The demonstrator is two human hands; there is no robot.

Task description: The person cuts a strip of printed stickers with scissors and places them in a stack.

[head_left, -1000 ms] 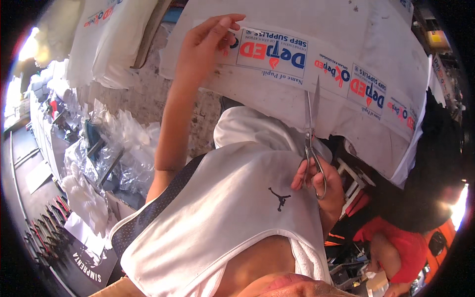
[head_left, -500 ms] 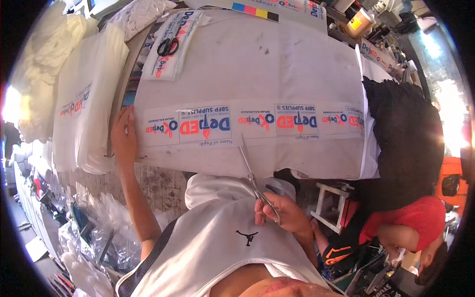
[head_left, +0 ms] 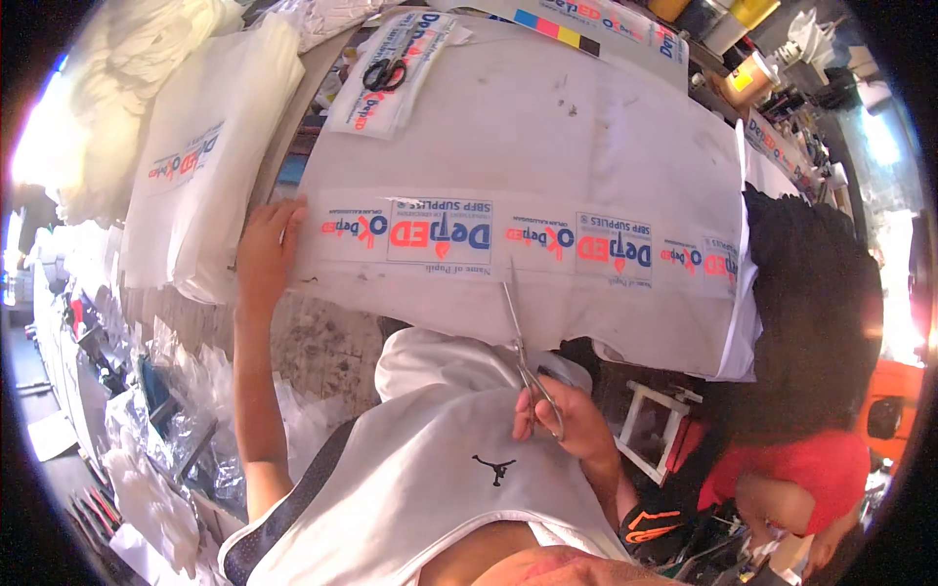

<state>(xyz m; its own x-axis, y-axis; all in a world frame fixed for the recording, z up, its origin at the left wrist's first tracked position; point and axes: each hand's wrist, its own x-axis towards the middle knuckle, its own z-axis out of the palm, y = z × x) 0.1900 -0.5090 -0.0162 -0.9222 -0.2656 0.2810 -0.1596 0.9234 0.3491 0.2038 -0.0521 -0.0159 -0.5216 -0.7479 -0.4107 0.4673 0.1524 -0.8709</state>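
Observation:
A clear plastic strip with repeated blue and red print lies across the pale sheet covering the table. My left hand is at the left end of the strip, by the sheet's edge. Its fingers are bent close together; what they pinch, if anything, is hidden. Below the strip, my right hand is closed round the handles of metal scissors. Their narrow blades point away from me, nearly together, with the tips over the lower part of the strip.
Black-handled scissors rest on printed plastic pieces at the far left. A stack of white plastic bags hangs left of the table. Dark cloth lies to the right, near another person in red. A container stands far right.
The view has shifted, so the table appears farther right. My left hand stays at the strip's left end, its fingers more bent. The scissors remain in my right hand, below the strip's middle.

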